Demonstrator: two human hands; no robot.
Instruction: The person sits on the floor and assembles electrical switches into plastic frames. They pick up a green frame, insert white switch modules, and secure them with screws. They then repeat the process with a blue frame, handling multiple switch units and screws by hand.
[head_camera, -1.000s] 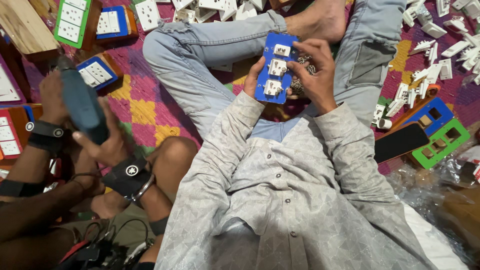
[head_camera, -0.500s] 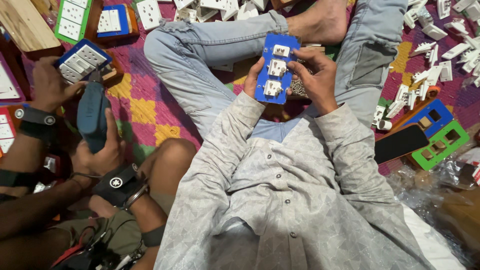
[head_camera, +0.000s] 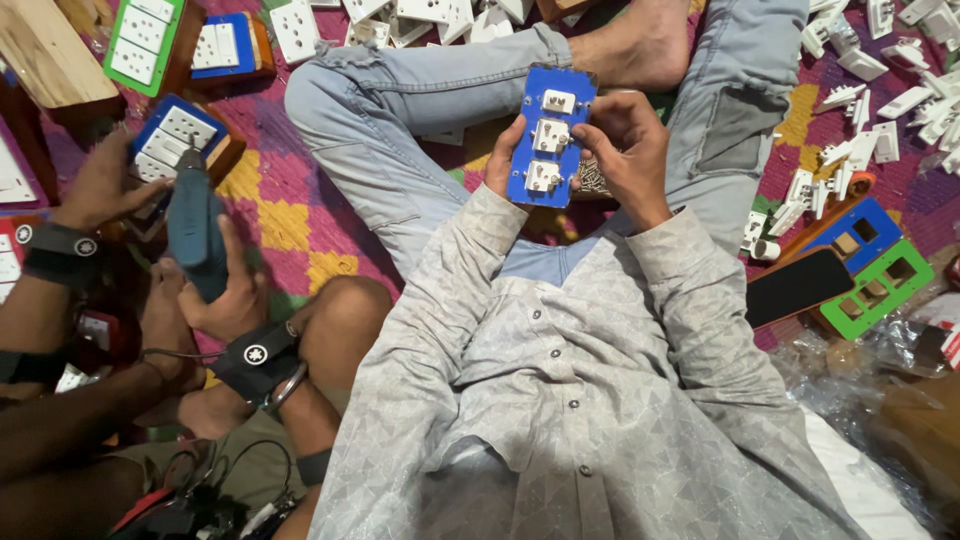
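Two-hand grip on blue plate (head_camera: 549, 138), three white sockets (head_camera: 549, 135).

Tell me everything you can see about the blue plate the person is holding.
The blue plate is a flat, narrow rectangle, seemingly plastic, carrying three white switch or socket modules in a row along its length. It is held roughly upright above the person's lap, between crossed legs in light jeans, front face toward the camera. The left hand grips its left edge and the right hand its right edge, the right fingers curling onto the front by the middle module.
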